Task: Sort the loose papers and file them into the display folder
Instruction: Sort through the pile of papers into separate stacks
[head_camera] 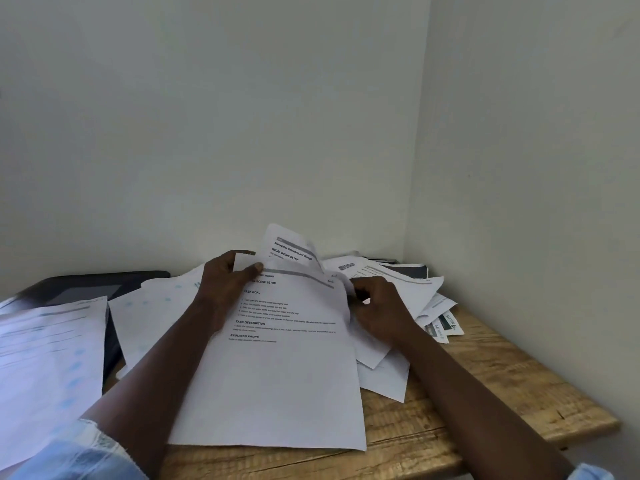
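The left hand [230,278] pinches the top edge of a printed sheet [277,368], thumb on its face and fingers behind. The right hand [377,303] has its fingers curled at the sheet's right edge and seems to nip it there, though the exact grip is hard to make out. The sheet is tilted up toward the person, its lower edge resting on the worktop [485,382]. It is plain white, with headings and short lines of black text and a grey bar near the top. Just behind it a second sheet [287,245] curls upward, bowed over at its tip. The risk, as I judge it, is that two pages get lifted as one, or that the thin paper creases where it is pinched, because the sheets overlap loosely. A jumbled pile of papers [401,284] lies to the right and could slide off the worktop if nudged. To the left lie more pages [52,358] with pale blue marks, partly covering what looks like the dark display folder [86,284].
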Available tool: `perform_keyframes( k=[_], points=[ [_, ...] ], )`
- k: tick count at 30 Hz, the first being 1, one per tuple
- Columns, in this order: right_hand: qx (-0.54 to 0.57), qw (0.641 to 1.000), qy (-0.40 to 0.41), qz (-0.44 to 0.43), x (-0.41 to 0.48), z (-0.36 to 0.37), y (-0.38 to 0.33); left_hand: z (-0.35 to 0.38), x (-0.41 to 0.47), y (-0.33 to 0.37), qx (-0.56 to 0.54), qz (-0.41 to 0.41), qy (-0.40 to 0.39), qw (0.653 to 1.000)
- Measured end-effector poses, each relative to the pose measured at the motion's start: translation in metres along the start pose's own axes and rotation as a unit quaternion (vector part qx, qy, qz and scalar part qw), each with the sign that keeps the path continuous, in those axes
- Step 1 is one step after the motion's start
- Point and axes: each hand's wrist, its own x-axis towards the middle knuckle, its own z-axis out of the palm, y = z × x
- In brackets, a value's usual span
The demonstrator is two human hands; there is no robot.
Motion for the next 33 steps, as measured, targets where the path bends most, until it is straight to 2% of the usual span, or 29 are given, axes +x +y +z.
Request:
perform_keyframes(
  k=[2,6,11,14,16,18,22,24,29,31,33],
  points=[
    [-0.027,0.999,-0.019,0.003,-0.001,0.002,0.001,-0.006,0.004,-0.002,-0.005,-0.013,0.001,1.000],
    [-0.061,0.994,-0.029,0.083,0.002,-0.007,0.009,-0.014,0.008,-0.001,0.001,-0.031,0.039,0.999],
    [-0.074,0.986,0.070,0.129,0.000,-0.016,0.010,-0.032,0.019,-0.002,-0.064,-0.064,0.139,0.986],
    [-0.112,0.975,0.096,0.165,0.000,-0.016,0.010,-0.040,0.024,-0.010,-0.122,-0.092,0.153,0.976],
    [-0.193,0.956,0.107,0.195,0.001,-0.017,0.010,-0.045,0.027,-0.014,-0.143,-0.091,0.145,0.975],
    [-0.288,0.919,0.111,0.247,0.000,-0.019,0.010,-0.052,0.038,-0.027,-0.159,-0.092,0.127,0.975],
    [-0.335,0.870,0.085,0.351,-0.002,-0.033,0.025,-0.051,0.059,-0.051,-0.137,-0.094,0.120,0.979],
    [-0.358,0.862,0.060,0.352,-0.004,-0.034,0.032,-0.036,0.039,-0.030,-0.115,-0.093,0.127,0.981],
    [-0.320,0.882,0.092,0.333,-0.006,-0.036,0.029,-0.009,0.010,-0.003,-0.020,-0.057,0.093,0.994],
    [-0.289,0.897,0.151,0.298,-0.005,-0.037,0.027,-0.007,0.009,-0.004,-0.005,-0.044,0.078,0.996],
    [-0.163,0.927,0.260,0.217,-0.003,-0.039,0.024,-0.005,0.007,-0.004,-0.013,-0.035,0.073,0.997]
  ],
)
